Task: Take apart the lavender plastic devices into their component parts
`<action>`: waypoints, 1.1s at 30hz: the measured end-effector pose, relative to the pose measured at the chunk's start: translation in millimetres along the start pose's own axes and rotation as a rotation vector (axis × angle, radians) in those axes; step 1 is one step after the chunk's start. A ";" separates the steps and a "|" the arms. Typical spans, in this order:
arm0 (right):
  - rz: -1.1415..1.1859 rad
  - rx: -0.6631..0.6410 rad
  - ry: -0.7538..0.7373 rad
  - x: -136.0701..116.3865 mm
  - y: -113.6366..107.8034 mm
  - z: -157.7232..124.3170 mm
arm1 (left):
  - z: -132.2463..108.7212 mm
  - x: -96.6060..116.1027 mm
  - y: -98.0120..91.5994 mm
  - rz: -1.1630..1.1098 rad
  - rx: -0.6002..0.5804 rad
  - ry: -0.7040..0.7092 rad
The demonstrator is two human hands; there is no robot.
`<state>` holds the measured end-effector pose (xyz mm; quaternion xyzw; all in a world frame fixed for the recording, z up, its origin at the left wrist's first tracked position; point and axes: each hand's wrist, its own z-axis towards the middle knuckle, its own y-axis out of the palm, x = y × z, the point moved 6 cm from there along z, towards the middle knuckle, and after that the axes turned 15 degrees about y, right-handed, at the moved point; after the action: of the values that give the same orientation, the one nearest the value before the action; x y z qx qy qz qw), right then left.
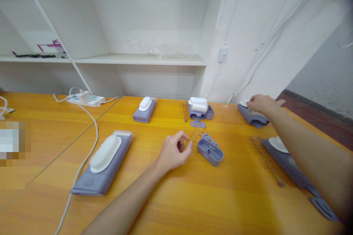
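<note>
My left hand (175, 150) is over the middle of the table with thumb and forefinger curled into a pinch; what is in it, if anything, is too small to make out. Close to its fingertips lie small thin brownish loops (196, 134) and an open purple-grey oval tray (210, 152), with a flat perforated purple-grey piece (209, 140) behind it. My right hand (261, 103) reaches to the far right, its bent fingers at a purple-grey casing (255, 120) with a white oval part (243, 102) on top. Its grip is partly hidden.
Purple-grey casings with white tops stand at left (95, 182), back (143, 114) and right (285, 164), the last partly behind my right forearm. Long brownish coiled strips (185, 112) lie about. A power strip (93, 100) with a white cable is at back left, below white shelving (138, 58).
</note>
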<state>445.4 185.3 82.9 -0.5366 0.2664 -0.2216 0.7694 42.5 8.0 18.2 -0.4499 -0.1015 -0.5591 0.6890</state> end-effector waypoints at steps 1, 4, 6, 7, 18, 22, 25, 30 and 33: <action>-0.012 -0.026 0.003 -0.2 -0.7 -2.9 | -0.3 -0.1 0.0 0.001 0.000 -0.001; -0.029 -0.085 0.000 -4.4 -9.2 -18.3 | -1.0 -0.2 0.0 0.009 -0.001 -0.002; 0.007 -0.043 -0.039 -12.9 -21.4 -34.2 | -1.0 -0.5 0.3 0.022 -0.002 -0.004; 0.029 -0.018 -0.064 -18.6 -27.1 -43.6 | -0.7 -0.9 0.2 0.031 0.002 -0.006; 0.732 -0.245 -0.476 -97.8 -79.8 -233.3 | 1.0 -3.8 -7.9 0.044 0.195 -0.061; 0.838 -0.532 -0.516 -110.7 -75.0 -302.0 | 0.3 -2.9 -7.8 0.016 0.182 -0.032; 0.926 -0.596 -0.495 -114.2 -65.4 -318.3 | -0.4 0.3 -6.0 0.003 0.138 0.004; 1.036 -0.393 -0.373 -96.7 -70.3 -278.9 | -2.4 9.9 -0.7 0.070 0.029 0.061; 0.966 -0.156 -0.248 -70.3 -76.2 -237.6 | -2.9 12.6 0.9 0.100 -0.001 0.067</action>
<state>234.0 36.4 99.8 -0.4303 0.4068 0.2456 0.7675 46.7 -2.6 24.1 -0.4360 -0.0553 -0.5386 0.7188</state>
